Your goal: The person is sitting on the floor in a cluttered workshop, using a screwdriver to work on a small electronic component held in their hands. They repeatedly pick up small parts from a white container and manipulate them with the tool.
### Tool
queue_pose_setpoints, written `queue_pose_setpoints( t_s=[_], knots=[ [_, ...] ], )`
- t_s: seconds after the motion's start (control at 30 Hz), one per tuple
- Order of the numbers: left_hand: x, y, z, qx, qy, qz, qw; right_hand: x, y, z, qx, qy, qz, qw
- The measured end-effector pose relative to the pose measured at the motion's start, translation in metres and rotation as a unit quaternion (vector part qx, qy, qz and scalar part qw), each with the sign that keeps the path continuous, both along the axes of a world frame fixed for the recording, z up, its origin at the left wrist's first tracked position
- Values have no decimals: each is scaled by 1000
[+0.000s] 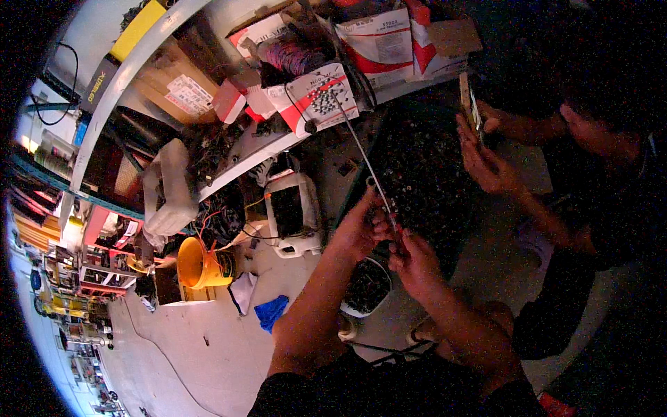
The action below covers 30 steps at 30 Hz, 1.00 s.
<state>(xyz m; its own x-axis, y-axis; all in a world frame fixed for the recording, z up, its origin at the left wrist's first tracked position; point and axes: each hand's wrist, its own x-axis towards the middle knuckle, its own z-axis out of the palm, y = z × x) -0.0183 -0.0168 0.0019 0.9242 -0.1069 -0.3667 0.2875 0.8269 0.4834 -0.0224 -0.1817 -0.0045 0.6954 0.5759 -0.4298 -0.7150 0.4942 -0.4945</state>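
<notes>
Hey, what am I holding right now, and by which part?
Your right hand grips a long, thin, silvery metal rod by its near end; whether your left hand holds anything cannot be told.

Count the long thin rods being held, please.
1: the thin rod, its lower end at the right hand, its far end before the red-and-white box. Dark areas could hide others.

Floor point(167, 375): pale, smooth-looking, lightly littered, brightest on the left and in deep shadow on the right. Shelving: a unit with a pale metal upright point(128, 73) and matching shelf edge point(252, 165) stands at upper centre-left; a teal rack beam point(52, 178) runs behind it on the left. Lighting: uneven, cold bluish-white along the far left, near-dark at the right. Walls on the right: indistinguishable in the darkness.
</notes>
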Motion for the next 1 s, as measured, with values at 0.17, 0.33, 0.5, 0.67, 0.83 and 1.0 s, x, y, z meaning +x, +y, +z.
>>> queue_pose_setpoints(
  t_s=[0.17, 0.33, 0.5, 0.67, 0.83, 1.0],
  knots=[
    [-4, 5, 34, -4, 9, 102, 995, 3, -1, 5, -11, 31, 10, 999],
    [-6, 17, 18, 10, 14, 147, 989, 5, 7, 18, -96, -50, -49, 993],
    [-7, 23, 12, 69, 1, 150, 986, 9, 2, 9, -85, -48, -12, 995],
    [-6, 19, 18, 127, 37, 182, 974, 8, -5, 1, 9, 6, 32, 999],
    [-9, 28, 3, 131, 18, 215, 968, 10, 4, 24, -126, -53, 13, 991],
    [1, 37, -3, 87, 49, 256, 962, 16, 10, -16, -277, -311, -71, 906]
  ],
)
